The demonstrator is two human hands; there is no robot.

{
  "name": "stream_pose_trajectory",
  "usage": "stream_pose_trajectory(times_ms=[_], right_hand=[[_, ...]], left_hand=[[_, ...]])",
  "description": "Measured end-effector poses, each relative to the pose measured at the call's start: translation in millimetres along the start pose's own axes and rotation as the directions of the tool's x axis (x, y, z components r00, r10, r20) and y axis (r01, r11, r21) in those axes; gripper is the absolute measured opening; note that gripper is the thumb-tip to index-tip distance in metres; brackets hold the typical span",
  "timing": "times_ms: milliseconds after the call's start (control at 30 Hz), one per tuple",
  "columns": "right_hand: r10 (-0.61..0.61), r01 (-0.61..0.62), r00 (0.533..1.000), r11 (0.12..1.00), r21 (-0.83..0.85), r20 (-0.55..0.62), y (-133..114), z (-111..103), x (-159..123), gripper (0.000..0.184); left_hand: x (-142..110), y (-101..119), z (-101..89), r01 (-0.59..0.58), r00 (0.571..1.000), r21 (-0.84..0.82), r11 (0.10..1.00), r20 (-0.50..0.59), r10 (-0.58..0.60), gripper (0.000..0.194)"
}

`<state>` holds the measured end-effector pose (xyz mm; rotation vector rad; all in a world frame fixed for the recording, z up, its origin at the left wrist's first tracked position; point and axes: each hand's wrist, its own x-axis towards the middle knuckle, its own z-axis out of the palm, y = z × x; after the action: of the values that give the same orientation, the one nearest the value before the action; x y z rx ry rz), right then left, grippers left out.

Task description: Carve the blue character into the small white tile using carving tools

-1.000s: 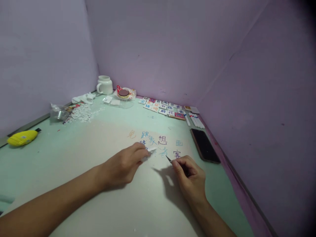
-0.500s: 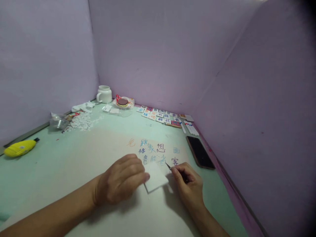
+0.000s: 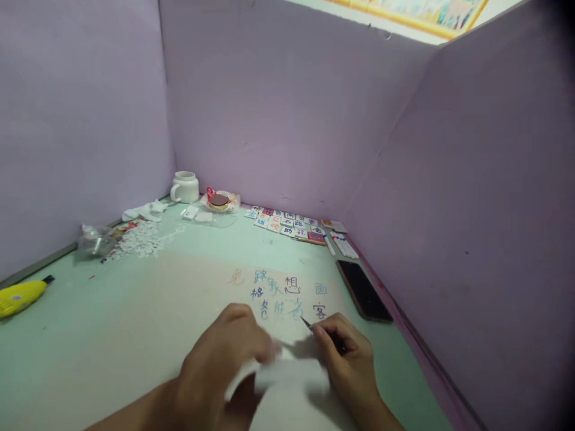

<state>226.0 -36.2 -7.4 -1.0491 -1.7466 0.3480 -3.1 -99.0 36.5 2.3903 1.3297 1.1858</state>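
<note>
My left hand is blurred by motion at the lower middle, its fingers on a white square block. The block is smeared too and appears tilted, seen nearly edge-on. My right hand is closed around a slim pointed craft knife, its dark tip pointing up and left; most of its handle is hidden in the fist. Beyond both hands lies a pale sheet with several handwritten coloured characters.
A phone lies at right, near white markers and rows of lettered tiles. Further left are a white mug, a packaged round item, white scraps, a clear plastic bag and a yellow pouch. Purple walls enclose the table.
My left hand has moved down and nearer with the white block, which has tipped from face-up to nearly edge-on. My right hand keeps its grip. The view has tilted upward.
</note>
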Motion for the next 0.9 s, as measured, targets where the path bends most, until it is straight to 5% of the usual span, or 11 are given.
stream_pose_trajectory(times_ms=[33, 67, 100, 167, 233, 367, 533, 667, 900], right_hand=[[-0.006, 0.006, 1.000, 1.000, -0.001, 0.009, -0.4, -0.3, 0.3, 0.025], [-0.009, 0.009, 1.000, 1.000, -0.002, 0.020, -0.8, -0.5, 0.7, 0.024], [-0.009, 0.009, 1.000, 1.000, -0.003, 0.028, -1.1, -0.6, 1.1, 0.024], [0.001, -0.001, 0.999, 1.000, -0.002, 0.040, -1.1, -0.6, 1.5, 0.024], [0.017, -0.017, 0.999, 1.000, -0.001, 0.048, -0.1, -0.5, 1.4, 0.023], [0.045, -0.045, 0.996, 0.999, -0.002, 0.073, 2.3, -1.0, 0.1, 0.023], [0.041, -0.038, 0.993, 0.999, -0.027, 0.107, 1.6, -2.4, -1.1, 0.022], [0.043, -0.037, 0.992, 0.998, -0.049, 0.121, 0.7, -1.0, -1.1, 0.021], [0.072, -0.049, 0.968, 0.994, -0.099, 0.242, -2.0, 0.7, 0.6, 0.020]], left_hand=[[8.1, -2.8, 2.2, 0.099, 0.995, -0.019, 0.995, 0.032, -0.099, 0.027], [15.7, -6.5, 3.2, 0.283, 0.940, -0.083, 0.955, 0.221, -0.260, 0.035], [21.9, -10.7, 2.8, 0.457, 0.815, -0.026, 0.889, 0.413, -0.407, 0.043], [28.0, -18.8, -1.9, 0.519, 0.668, 0.211, 0.829, 0.505, -0.547, 0.048], [26.9, -25.2, -9.0, 0.510, 0.610, 0.325, 0.797, 0.517, -0.601, 0.043], [20.2, -36.0, -14.2, 0.526, 0.637, 0.310, 0.792, 0.473, -0.609, 0.059], [26.7, -53.3, -3.1, 0.331, 0.771, 0.189, 0.924, 0.510, -0.381, 0.064], [33.2, -61.5, 2.1, 0.216, 0.796, 0.118, 0.969, 0.554, -0.245, 0.051], [15.6, -66.1, 14.5, 0.279, 0.877, 0.051, 0.959, 0.394, -0.276, 0.048]])
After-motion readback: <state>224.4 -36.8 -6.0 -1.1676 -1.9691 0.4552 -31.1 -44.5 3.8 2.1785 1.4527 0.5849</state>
